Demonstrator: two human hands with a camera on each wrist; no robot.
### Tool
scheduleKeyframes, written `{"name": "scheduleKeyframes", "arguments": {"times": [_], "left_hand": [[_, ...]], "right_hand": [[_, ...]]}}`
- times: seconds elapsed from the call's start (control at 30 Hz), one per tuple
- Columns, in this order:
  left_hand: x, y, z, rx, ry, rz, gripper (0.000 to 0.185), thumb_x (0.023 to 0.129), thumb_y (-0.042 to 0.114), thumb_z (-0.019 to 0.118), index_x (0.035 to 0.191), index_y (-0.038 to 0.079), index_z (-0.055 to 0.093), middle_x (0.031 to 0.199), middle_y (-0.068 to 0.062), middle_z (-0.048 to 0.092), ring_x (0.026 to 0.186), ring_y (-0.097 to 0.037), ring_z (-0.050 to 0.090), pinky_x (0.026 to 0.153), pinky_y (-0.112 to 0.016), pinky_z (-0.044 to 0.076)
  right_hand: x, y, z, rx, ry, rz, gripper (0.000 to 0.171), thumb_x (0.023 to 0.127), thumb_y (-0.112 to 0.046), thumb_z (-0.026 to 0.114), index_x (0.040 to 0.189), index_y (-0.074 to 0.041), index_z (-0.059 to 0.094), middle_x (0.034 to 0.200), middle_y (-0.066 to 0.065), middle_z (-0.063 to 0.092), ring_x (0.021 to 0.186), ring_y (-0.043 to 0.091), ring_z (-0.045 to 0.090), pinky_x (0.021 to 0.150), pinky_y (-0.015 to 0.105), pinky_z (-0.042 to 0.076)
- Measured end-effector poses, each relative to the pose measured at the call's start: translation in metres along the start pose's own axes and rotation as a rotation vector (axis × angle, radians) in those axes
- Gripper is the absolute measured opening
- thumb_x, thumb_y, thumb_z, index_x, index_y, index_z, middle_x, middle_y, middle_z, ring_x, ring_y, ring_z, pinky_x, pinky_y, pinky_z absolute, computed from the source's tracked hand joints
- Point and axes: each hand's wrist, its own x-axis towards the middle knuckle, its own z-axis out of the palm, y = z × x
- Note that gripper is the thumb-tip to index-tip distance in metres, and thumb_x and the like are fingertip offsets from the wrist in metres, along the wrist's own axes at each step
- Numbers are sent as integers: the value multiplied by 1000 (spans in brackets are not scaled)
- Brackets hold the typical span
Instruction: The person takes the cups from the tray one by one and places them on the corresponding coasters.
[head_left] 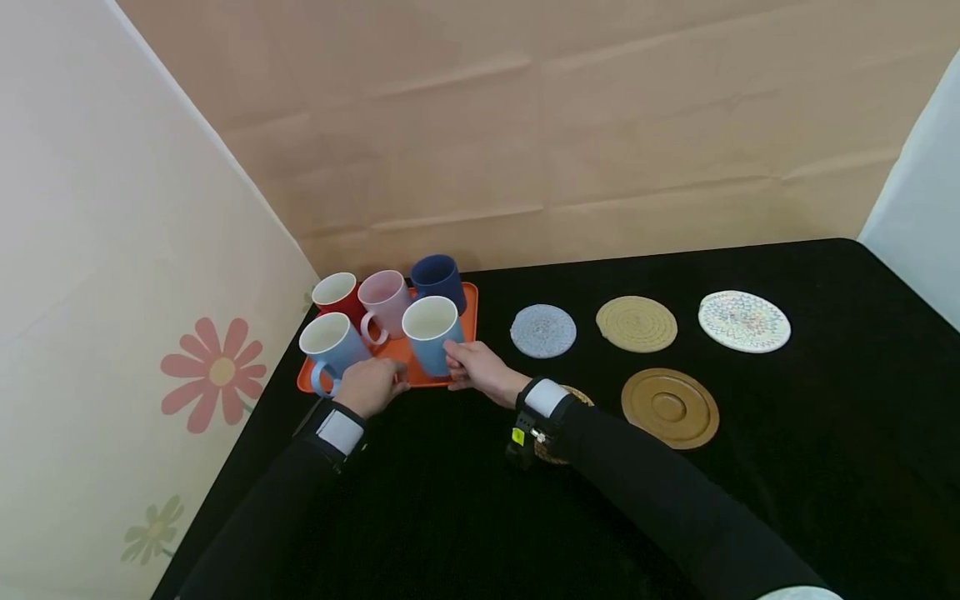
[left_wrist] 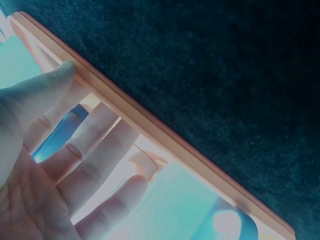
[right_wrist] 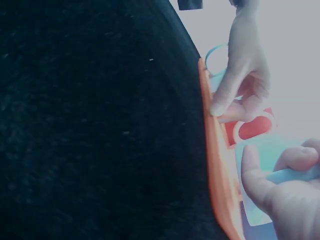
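An orange tray (head_left: 397, 357) carries several mugs at the table's far left. My right hand (head_left: 486, 371) holds the handle of a light blue mug (head_left: 433, 333) at the tray's front right; in the right wrist view, fingers curl round that handle (right_wrist: 295, 175). With thumb and fingers, my left hand (head_left: 372, 385) pinches the tray's near rim (left_wrist: 150, 132). Beside it stands a pale blue mug (head_left: 333, 346) at front left. Behind these are a red mug (head_left: 341, 293), a pink mug (head_left: 386, 302) and a dark blue mug (head_left: 440, 282).
Right of the tray, round mats lie on the black table (head_left: 450, 517): pale blue (head_left: 543, 331), yellow woven (head_left: 637, 323), white patterned (head_left: 744, 322) and brown wooden (head_left: 670, 407). A wicker mat (head_left: 551, 454) is partly hidden beneath my right wrist. A flowered wall (head_left: 112, 275) borders the left.
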Motion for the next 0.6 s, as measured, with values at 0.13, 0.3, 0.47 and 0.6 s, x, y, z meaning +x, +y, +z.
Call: {"name": "scheduleKeyframes", "arguments": {"times": [0.13, 0.3, 0.47, 0.6], "left_hand": [[0, 0, 1, 5, -6, -7, 11, 88, 18, 72, 82, 10, 67, 72, 0, 60, 62, -16, 54, 61, -34, 49], [-1, -1, 1, 4, -12, -10, 10, 88, 17, 71, 84, 9, 68, 74, -1, 61, 64, -17, 55, 61, -34, 48], [-1, -2, 1, 13, -17, -10, 11, 89, 18, 70, 82, 11, 66, 71, 0, 59, 63, -16, 54, 59, -33, 47], [0, -3, 2, 14, -10, 3, 13, 89, 18, 70, 79, 12, 65, 69, 1, 57, 61, -16, 52, 57, -33, 46]], "right_hand": [[-3, -8, -3, -4, 25, -39, 43, 108, -27, 30, 67, -15, 37, 63, -1, 32, 65, 17, 43, 92, 46, 48], [-9, -16, -9, 13, 79, -75, 44, 108, -25, 30, 65, -14, 35, 61, -1, 30, 61, 17, 38, 90, 47, 47], [-17, -20, -23, 6, 150, -121, 45, 107, -25, 31, 64, -13, 35, 60, -1, 30, 57, 15, 33, 87, 45, 48], [-25, -23, -39, -10, 207, -131, 44, 107, -25, 30, 65, -13, 35, 61, 0, 31, 57, 15, 33, 81, 38, 48]]}}
